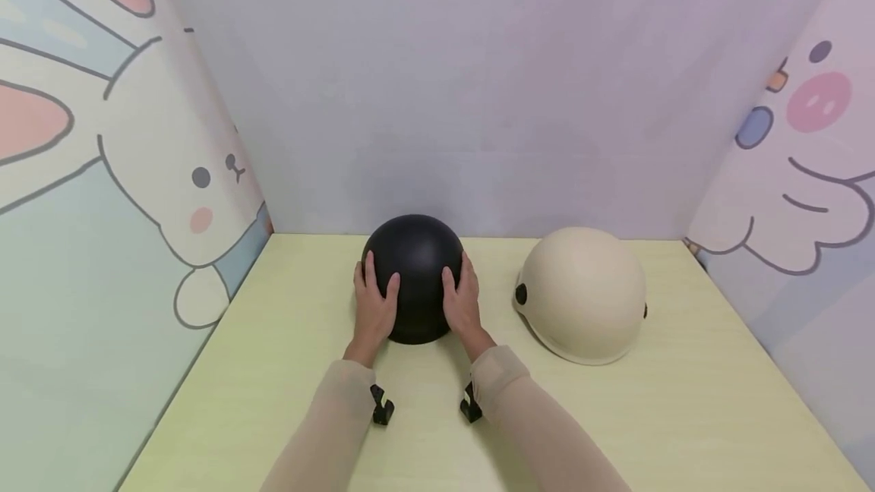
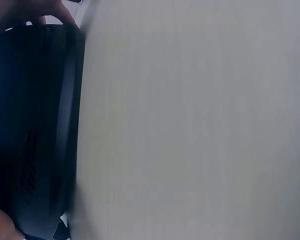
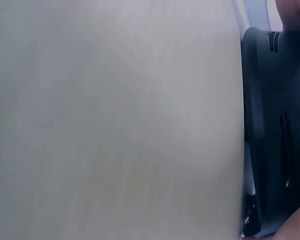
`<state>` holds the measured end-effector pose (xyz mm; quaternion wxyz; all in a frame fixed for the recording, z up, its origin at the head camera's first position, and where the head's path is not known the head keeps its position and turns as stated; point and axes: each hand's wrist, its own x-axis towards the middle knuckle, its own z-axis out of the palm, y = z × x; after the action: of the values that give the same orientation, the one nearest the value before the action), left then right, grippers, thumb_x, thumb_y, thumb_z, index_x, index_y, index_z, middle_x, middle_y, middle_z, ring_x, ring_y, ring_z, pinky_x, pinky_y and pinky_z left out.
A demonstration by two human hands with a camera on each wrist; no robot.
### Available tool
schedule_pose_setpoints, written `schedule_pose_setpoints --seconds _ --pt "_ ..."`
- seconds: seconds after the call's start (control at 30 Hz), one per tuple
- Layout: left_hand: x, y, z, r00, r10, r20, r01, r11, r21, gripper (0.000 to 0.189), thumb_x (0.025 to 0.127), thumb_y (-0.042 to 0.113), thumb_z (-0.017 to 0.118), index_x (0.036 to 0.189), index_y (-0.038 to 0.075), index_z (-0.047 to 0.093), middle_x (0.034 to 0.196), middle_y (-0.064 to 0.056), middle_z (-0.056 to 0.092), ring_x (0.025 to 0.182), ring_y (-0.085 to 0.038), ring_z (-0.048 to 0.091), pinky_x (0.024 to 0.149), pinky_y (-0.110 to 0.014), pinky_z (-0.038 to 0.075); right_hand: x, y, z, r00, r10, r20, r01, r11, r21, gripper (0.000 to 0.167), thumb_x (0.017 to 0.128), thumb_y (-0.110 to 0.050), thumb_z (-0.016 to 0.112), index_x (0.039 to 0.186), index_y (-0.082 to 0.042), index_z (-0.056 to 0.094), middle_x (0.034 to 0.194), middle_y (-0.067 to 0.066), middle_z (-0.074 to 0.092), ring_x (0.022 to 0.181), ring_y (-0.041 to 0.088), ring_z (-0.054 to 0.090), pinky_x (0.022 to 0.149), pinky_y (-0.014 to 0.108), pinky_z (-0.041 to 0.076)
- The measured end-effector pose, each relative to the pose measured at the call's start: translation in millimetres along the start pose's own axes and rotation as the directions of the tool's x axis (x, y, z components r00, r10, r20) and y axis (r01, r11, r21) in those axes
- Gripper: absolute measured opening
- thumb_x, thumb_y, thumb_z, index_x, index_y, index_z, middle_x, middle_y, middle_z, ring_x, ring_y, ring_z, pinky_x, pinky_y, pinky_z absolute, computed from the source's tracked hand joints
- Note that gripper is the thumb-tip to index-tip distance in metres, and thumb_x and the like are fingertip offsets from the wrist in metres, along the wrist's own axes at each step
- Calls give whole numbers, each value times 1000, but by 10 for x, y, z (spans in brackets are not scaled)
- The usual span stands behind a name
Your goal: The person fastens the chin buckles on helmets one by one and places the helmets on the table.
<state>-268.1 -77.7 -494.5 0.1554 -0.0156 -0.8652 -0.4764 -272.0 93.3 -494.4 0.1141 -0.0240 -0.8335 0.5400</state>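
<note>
A black helmet [image 1: 418,272] with a smooth rounded shell is held between both hands near the back of the table. On its left side is my left hand [image 1: 374,308], fingers and thumb spread round the shell. My right hand [image 1: 463,306] grips the opposite side the same way. In the left wrist view, the helmet's rim and vent slots [image 2: 29,165] show, with fingers at the top and part of the hand at lower left. Similar vents [image 3: 286,150] appear in the right wrist view. Whether the helmet touches the table cannot be told.
A cream helmet [image 1: 584,298] with black round side fittings sits tilted to the right of the black one. Both stand on a pale yellow table [image 1: 287,370]. A plain pale curtain [image 1: 437,82] hangs behind, and cartoon-printed panels flank the table.
</note>
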Motion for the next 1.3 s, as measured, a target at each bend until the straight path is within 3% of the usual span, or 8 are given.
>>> schedule_pose_setpoints --seconds 0.13,0.4,0.7,0.8,0.97,1.3 --pt "-79 60 31 1000 4 -11 -4 1000 -17 74 100 48 47 158 19 11 158 -22 5 140 -44 19 107 -60 22 -49 -15 -2 999 -3 -44 3 1000 -1 67 104 -50 34 157 -13 17 159 12 19 143 34 17 108 57 22" --pt "-189 128 107 996 43 -77 -45 999 -27 78 98 58 43 158 18 14 156 -25 9 136 -49 23 101 -66 25 -91 -44 -24 993 22 -112 -22 1000 4 64 104 -48 34 155 -11 22 155 15 25 140 35 23 105 59 25" --pt "-204 211 157 1000 2 -30 -2 1000 -7 79 98 49 52 158 18 11 157 -24 4 139 -47 18 104 -62 25 -108 -47 -63 987 12 -161 -13 1000 -4 60 105 -43 35 155 -11 25 155 15 27 140 35 22 107 57 24" --pt "-209 238 170 1000 -8 -27 8 1000 -2 77 98 49 52 158 20 13 156 -24 4 138 -48 20 104 -61 27 -109 -58 -83 985 9 -171 -12 1000 -17 61 105 -45 35 155 -13 25 156 12 26 141 33 21 105 62 24" --pt "-211 297 186 999 -35 -33 34 999 -29 76 99 52 48 158 23 11 156 -25 4 137 -48 22 105 -60 27 -93 -136 -139 985 7 -175 -18 998 -61 64 103 -52 34 156 -17 25 158 9 23 143 33 16 98 73 18" --pt "-218 413 184 995 -81 -66 78 996 -54 75 101 53 42 158 21 7 155 -27 11 133 -49 31 103 -59 30 -5 -395 -253 984 -43 -173 5 976 -218 63 101 -53 35 156 -21 27 158 8 24 143 34 15 95 72 23"
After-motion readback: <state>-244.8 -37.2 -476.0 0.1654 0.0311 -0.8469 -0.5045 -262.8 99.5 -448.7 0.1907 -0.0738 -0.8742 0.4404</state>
